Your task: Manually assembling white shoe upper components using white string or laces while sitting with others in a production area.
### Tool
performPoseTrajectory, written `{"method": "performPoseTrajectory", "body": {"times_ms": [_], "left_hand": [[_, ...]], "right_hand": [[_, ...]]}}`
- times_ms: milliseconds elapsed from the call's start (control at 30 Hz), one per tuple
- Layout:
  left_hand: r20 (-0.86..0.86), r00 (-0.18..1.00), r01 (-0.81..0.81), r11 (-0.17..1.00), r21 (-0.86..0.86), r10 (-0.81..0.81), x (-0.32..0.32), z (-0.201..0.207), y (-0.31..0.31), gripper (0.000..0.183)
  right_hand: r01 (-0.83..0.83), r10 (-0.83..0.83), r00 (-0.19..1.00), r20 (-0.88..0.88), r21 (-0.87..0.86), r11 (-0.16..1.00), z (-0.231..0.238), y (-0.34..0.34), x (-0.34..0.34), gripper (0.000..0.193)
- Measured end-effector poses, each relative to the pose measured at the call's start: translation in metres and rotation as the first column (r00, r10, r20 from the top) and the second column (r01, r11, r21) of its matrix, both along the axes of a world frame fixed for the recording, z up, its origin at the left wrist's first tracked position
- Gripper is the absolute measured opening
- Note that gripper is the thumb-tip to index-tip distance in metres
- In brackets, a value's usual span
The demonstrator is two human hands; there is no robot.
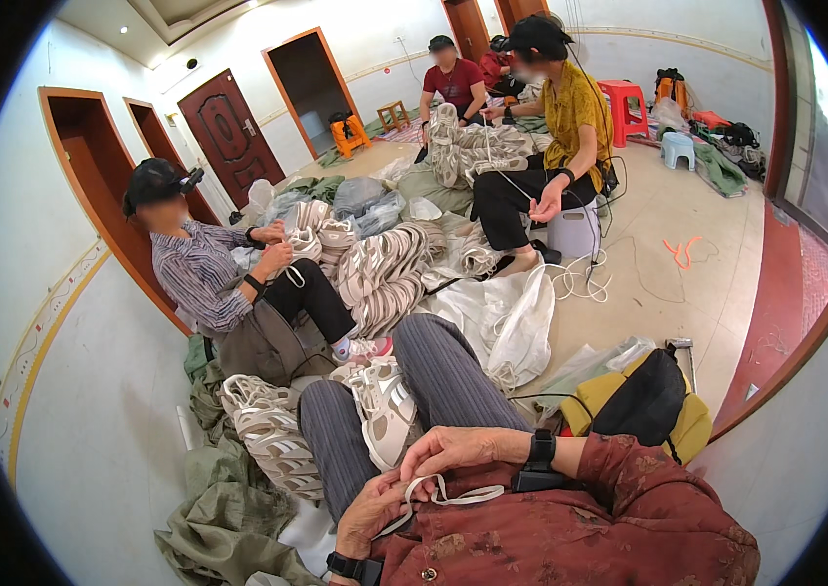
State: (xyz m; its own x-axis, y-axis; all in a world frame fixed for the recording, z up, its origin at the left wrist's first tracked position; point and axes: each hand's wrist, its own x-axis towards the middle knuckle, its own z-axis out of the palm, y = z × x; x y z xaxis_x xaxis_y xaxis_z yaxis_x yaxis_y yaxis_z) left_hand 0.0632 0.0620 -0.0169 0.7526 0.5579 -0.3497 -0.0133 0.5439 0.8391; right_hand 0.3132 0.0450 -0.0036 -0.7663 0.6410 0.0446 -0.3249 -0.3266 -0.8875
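My left hand (371,510) and my right hand (455,448) meet over my lap, fingers pinched closed together. A flat white shoelace (477,496) runs between them, with a loop and loose length lying over my dark red patterned top. Just beyond the hands, a beige and white sneaker (382,415) rests between my knees, its toe toward me. Neither hand touches it. The exact grip of each fingertip on the lace is partly hidden. Beside my left leg stands a stack of similar sneakers (272,439).
People sit ahead: one in a striped shirt (201,269) at left, one in yellow (578,122) holding a lace. Sneaker piles (385,269) lie between us. A white sack (512,337), yellow-black bag (641,402), loose cords (585,281) and green cloth (224,523) lie nearby.
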Motion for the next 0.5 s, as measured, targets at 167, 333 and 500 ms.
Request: {"method": "performPoseTrajectory", "body": {"times_ms": [167, 333, 500], "left_hand": [[0.005, 1.000, -0.005, 1.000, 0.004, 0.005, 0.001, 0.002, -0.001, 0.041], [0.012, 1.000, -0.017, 1.000, -0.001, 0.017, 0.002, 0.006, -0.002, 0.042], [-0.002, 1.000, -0.006, 1.000, 0.011, 0.006, 0.002, 0.004, -0.001, 0.046]], "right_hand": [[-0.002, 0.002, 1.000, -0.022, 0.009, 1.000, -0.005, 0.002, -0.001, 0.018], [-0.006, 0.006, 1.000, -0.008, 0.008, 1.000, -0.001, 0.001, 0.000, 0.018], [0.002, -0.003, 1.000, -0.015, -0.068, 0.998, 0.006, -0.004, 0.000, 0.018]]}}
